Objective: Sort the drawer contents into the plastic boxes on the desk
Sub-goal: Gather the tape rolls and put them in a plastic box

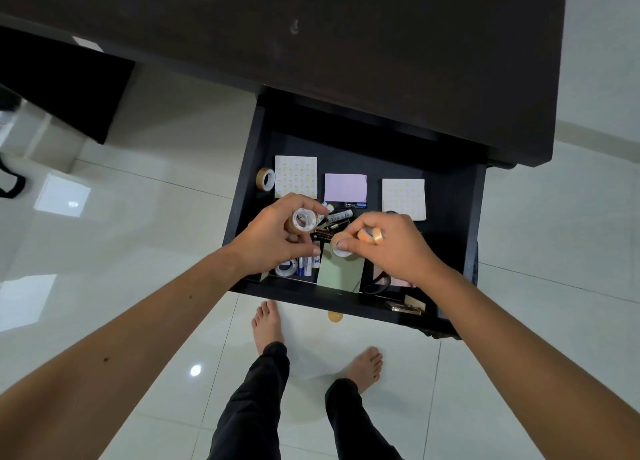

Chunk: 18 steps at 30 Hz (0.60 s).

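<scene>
Pale glossy floor tiles (138,252) lie under your bare feet (268,324), just short of the open black drawer (349,304). At the drawer's near edge a green notepad (341,274) lies flat, with a clear tape roll (286,268) and some blue-and-white batteries (306,264) beside it on the left.

Your left hand (273,241) is curled around a brown tape roll (300,221), thumb and fingers closed on its rim, held above the drawer's contents. Your right hand (391,248) pinches small yellowish tape rolls (360,238) at its fingertips, two of them at least; the exact count is hard to tell.

Between the two hands a cluster of dark batteries (337,219) sits on the drawer floor. Farther back lie a purple notepad (345,188) flanked by two patterned white pads (296,177), and another brown tape roll (266,179) stands on edge in the far-left corner. Beyond, the dark desk top (381,44) overhangs the drawer.
</scene>
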### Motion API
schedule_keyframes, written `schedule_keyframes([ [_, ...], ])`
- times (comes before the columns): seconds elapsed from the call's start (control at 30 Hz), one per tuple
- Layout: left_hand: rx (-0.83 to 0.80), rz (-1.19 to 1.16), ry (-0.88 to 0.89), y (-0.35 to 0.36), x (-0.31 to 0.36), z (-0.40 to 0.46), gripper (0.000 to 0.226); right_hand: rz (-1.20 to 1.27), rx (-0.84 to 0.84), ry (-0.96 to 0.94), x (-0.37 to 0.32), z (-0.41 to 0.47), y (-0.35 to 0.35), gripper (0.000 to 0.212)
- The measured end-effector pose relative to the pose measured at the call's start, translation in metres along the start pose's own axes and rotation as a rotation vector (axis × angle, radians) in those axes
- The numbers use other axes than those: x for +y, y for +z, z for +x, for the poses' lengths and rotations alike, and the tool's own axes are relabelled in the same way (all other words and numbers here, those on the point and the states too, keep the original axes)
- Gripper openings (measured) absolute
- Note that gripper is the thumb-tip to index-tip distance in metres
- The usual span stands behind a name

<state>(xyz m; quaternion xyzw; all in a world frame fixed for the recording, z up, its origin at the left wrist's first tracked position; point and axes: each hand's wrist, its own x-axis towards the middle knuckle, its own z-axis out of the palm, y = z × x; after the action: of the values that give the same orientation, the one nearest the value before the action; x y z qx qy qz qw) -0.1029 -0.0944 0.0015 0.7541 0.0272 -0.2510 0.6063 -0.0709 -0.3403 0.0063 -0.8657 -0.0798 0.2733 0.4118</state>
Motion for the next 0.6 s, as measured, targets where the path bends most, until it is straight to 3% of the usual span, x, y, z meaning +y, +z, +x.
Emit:
schedule_keyframes([
  [0.17, 0.017, 0.076, 0.091, 0.003, 0.010, 0.002, 0.057, 0.200, 0.011, 0.037, -0.015, 0.002, -0.003, 0.016],
  [0.37, 0.098, 0.180, 0.252, 0.004, 0.011, 0.007, 0.055, 0.272, 0.012, 0.055, -0.025, 0.007, -0.005, 0.018],
  [0.6, 0.112, 0.147, 0.281, -0.002, 0.012, 0.009, 0.054, 0.336, -0.009, 0.071, -0.032, 0.013, -0.006, 0.024],
])
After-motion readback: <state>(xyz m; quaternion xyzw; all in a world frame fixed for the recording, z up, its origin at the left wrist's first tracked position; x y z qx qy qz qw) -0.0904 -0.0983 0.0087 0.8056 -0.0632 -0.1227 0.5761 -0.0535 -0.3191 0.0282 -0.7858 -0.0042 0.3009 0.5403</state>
